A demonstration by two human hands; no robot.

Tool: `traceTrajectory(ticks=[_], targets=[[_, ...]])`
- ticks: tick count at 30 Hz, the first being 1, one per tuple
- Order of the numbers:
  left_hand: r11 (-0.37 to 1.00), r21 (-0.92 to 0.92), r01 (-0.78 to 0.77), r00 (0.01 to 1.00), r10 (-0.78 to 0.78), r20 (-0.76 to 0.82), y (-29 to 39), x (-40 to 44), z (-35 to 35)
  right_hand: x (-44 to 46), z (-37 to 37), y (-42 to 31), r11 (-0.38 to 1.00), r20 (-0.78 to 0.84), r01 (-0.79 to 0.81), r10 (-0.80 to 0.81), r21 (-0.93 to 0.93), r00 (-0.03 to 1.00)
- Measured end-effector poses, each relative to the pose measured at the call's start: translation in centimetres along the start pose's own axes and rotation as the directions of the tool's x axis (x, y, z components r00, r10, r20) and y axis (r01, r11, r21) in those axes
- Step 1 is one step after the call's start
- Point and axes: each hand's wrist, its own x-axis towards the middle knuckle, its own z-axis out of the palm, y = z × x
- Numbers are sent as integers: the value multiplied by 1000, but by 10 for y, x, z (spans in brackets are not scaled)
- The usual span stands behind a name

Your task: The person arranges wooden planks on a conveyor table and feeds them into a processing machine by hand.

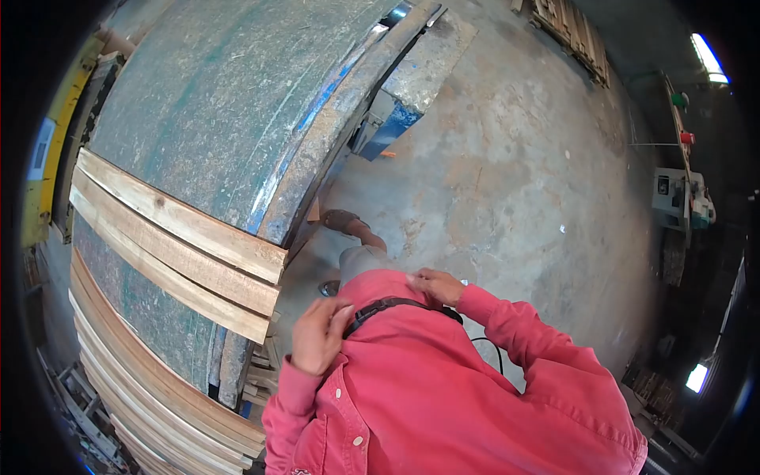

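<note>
Both of my hands are at the front of my red shirt (443, 372), by the black strap (388, 305) round my waist. My left hand (318, 336) is beside the strap's left end, its fingers loosely bent and slightly apart, with nothing visible in them. On the other side, my right hand (437, 286) rests against the lower shirt front just beyond the strap, fingers curled onto the cloth. Its fingertips are partly hidden. Left of me, three wooden boards (178, 237) lie side by side across the worn green worktable (214, 95), their ends jutting past its edge.
More long boards (150, 372) are stacked at lower left. A metal rail (332, 134) edges the table, with a blue-painted metal part (388, 127) beside it. Concrete floor (522, 174) extends to the right. Slatted wood (574, 36) lies at the top, and a machine (677, 198) stands far right.
</note>
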Motion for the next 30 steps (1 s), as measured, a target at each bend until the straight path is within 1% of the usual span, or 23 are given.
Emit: traceTrajectory(ticks=[2, 3, 5, 6, 8, 9, 11, 13, 14, 16, 17, 18, 19, 20, 21, 22, 23, 24, 26, 27, 28, 29, 30], targets=[[970, 224, -96, 995, 91, 30, 5, 19, 10, -13, -4, -35, 986, 180, -164, 157, 23, 971], [932, 329, -150, 989, 137, 61, 7, 25, 15, -12, 2, -32, 975, 152, -142, 117, 172, 981], [937, 305, -172, 977, 123, 173, 17, 34, 17, -6, 15, -17, 887, 68, -78, 52, 456, 996], [939, 294, -180, 967, 114, 230, 22, 35, 17, 1, 18, -11, 877, 28, -46, 37, 478, 999], [908, 207, -364, 890, 274, 365, 28, 33, 20, 20, 21, 4, 857, -53, 19, 10, 515, 999], [880, 155, -448, 836, 351, 422, 31, 32, 22, 32, 29, 17, 809, -65, 21, 22, 588, 998], [872, 150, -467, 820, 363, 443, 26, 25, 30, 51, 43, 29, 695, -81, 32, 38, 718, 996], [871, 153, -467, 822, 363, 439, 27, 26, 30, 55, 40, 31, 694, -71, 11, 57, 720, 996], [886, 76, -458, 807, 378, 454, 27, 27, 27, 53, 36, 30, 697, -58, -6, 68, 717, 996], [911, -67, -408, 799, 392, 457, 24, 25, 14, 54, 26, 34, 898, -168, 95, -24, 430, 986], [934, -117, -337, 863, 357, 357, 21, 21, 5, 59, 21, 32, 955, -190, 151, -104, 256, 976], [948, -169, -268, 922, 303, 240, 18, 15, -7, 64, 13, 31, 980, -174, 165, -144, 115, 974], [952, -227, -206, 965, 236, 112, 14, 7, -22, 68, 5, 26, 981, -148, 191, -193, -31, 970], [958, -197, -208, 978, 202, -49, 10, -3, -42, 67, -3, 10, 953, -174, 273, -293, -130, 940], [956, -244, -164, 971, 113, -211, 1, -16, -61, 58, -12, -17, 909, -187, 349, -392, -227, 901], [974, -219, -62, 946, -12, -325, 1, -30, -85, 40, -26, -60, 895, -115, 391, -421, -213, 900], [927, -373, 26, 834, -226, -503, -3, -57, -125, 32, -26, -116, 869, 7, 446, -455, -212, 890], [948, -318, 22, 757, -224, -614, -10, -66, -136, 27, -25, -143, 867, 40, 452, -455, -209, 890], [946, -320, 58, 685, -271, -677, -32, -83, -149, 23, -13, -191, 865, 78, 454, -448, -214, 890], [944, -323, 71, 650, -290, -702, -43, -91, -148, 23, -6, -216, 824, 49, 538, -539, -178, 841], [948, -313, 61, 640, -277, -716, -57, -94, -140, 26, 3, -240, 775, 16, 616, -620, -141, 784], [955, -248, 166, 639, -295, -710, -63, -94, -127, 36, 7, -257, 715, -14, 693, -697, -94, 717], [947, -185, 263, 642, -315, -699, -70, -99, -117, 44, 18, -274, 676, 6, 718, -728, -166, 686]])
